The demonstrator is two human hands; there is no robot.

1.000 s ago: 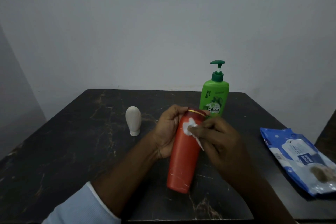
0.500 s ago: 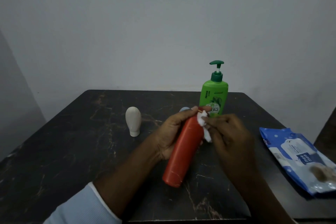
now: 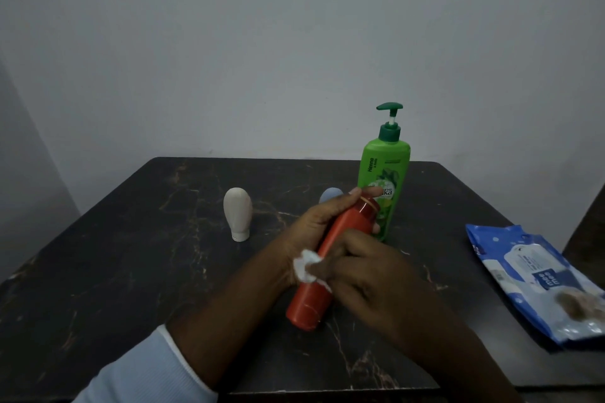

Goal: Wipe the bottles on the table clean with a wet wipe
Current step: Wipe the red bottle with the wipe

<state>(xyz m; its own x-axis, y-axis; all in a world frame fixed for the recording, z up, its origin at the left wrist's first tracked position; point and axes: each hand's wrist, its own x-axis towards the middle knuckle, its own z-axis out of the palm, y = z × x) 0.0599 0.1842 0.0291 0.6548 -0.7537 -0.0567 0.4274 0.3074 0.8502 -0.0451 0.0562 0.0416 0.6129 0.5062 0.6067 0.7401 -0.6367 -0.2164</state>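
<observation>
An orange-red bottle (image 3: pixel 342 227) was held tilted over the middle of the table, its cap end pointing away and its base nearest the viewer. The left hand (image 3: pixel 311 226) gripped the bottle's upper part, fingers curled round it just below the cap. The right hand (image 3: pixel 366 278) pinched a crumpled white wet wipe (image 3: pixel 306 267) between thumb and fingers, pressing it against the bottle's middle.

Just behind the cap stood an upright green pump bottle (image 3: pixel 384 180). A pale blue rounded object (image 3: pixel 329 195) showed behind the left hand, mostly hidden by it. Further left, well apart, a small white bottle (image 3: pixel 238 213) stood upside down on its cap. A blue pack of wipes (image 3: pixel 537 281) lay flat near the table's right edge.

The table (image 3: pixel 131 271) was dark stone veined with lighter streaks. A plain grey wall (image 3: pixel 262 42) rose behind it. A light blue sleeve (image 3: pixel 140 373) covered the left forearm.
</observation>
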